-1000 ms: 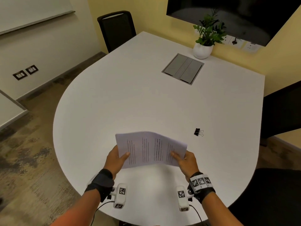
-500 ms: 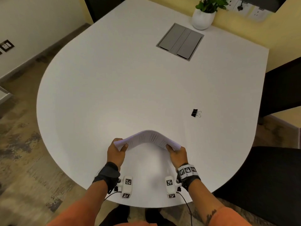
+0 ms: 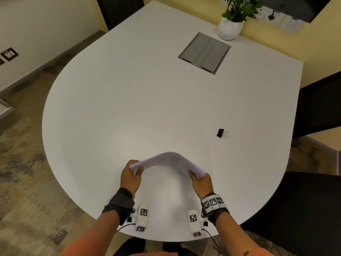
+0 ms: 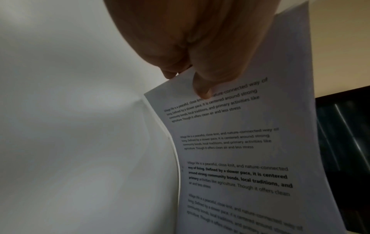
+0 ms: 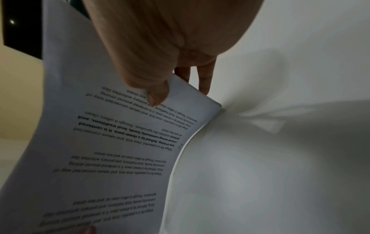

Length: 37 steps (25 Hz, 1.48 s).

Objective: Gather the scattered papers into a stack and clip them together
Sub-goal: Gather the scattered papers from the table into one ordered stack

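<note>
A stack of printed papers (image 3: 169, 160) stands on its long edge on the white table (image 3: 129, 108), bowed upward in the middle. My left hand (image 3: 132, 171) pinches its left end and my right hand (image 3: 199, 179) pinches its right end, thumbs on the printed face. The left wrist view shows the thumb (image 4: 202, 88) pressed on the papers (image 4: 240, 158); the right wrist view shows the same grip (image 5: 156, 95) on the papers (image 5: 110, 150), lower corner touching the table. A black binder clip (image 3: 221, 133) lies on the table to the right, apart from both hands.
A grey cable hatch (image 3: 204, 52) is set into the table farther back. A potted plant (image 3: 230, 24) stands at the far edge by the wall. Dark chairs sit at the right (image 3: 295, 209) and at the far side (image 3: 120, 10).
The papers went from being held flat, facing me, to standing on edge on the table and bowed. My head tilted down, so the table now fills the view.
</note>
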### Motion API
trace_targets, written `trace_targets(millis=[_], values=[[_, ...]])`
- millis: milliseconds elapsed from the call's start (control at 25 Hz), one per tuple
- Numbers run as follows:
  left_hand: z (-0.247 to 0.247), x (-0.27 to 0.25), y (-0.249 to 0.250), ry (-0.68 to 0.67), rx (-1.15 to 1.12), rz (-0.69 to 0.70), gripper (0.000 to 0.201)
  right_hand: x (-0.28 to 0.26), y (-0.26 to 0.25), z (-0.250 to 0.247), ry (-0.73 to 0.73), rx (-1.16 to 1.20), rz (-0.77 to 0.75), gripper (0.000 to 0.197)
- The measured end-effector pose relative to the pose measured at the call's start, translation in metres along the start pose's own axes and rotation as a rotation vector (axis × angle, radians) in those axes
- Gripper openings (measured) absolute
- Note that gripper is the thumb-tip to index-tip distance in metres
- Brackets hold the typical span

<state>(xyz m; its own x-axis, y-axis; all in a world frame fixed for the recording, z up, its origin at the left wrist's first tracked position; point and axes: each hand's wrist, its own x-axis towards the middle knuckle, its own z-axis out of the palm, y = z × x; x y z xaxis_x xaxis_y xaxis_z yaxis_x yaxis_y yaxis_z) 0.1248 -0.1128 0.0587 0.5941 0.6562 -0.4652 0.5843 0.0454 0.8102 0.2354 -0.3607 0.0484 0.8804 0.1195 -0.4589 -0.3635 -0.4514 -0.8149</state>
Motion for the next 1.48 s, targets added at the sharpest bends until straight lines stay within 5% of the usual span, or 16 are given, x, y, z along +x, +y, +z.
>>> trace_targets(millis=[280,560,760,1200,1480], values=[[-0.015,0.008,0.016,-0.021,0.001,0.002,0.022,0.001,-0.001,-0.007,-0.057,-0.195,0.012,0.028],[-0.068,0.025,0.041,-0.163,-0.030,0.042,0.027,-0.034,-0.015,-0.031,-0.287,0.242,0.228,0.022],[-0.095,0.008,0.031,-0.238,-0.291,-0.082,0.033,-0.048,0.000,-0.035,-0.228,0.482,0.393,0.032],[-0.054,-0.017,0.082,-0.290,-0.574,-0.030,0.028,-0.086,-0.009,0.008,-0.179,0.771,0.392,0.032],[-0.042,-0.010,0.099,-0.274,-0.595,0.010,0.024,-0.104,-0.020,0.013,-0.194,0.702,0.401,0.046]])
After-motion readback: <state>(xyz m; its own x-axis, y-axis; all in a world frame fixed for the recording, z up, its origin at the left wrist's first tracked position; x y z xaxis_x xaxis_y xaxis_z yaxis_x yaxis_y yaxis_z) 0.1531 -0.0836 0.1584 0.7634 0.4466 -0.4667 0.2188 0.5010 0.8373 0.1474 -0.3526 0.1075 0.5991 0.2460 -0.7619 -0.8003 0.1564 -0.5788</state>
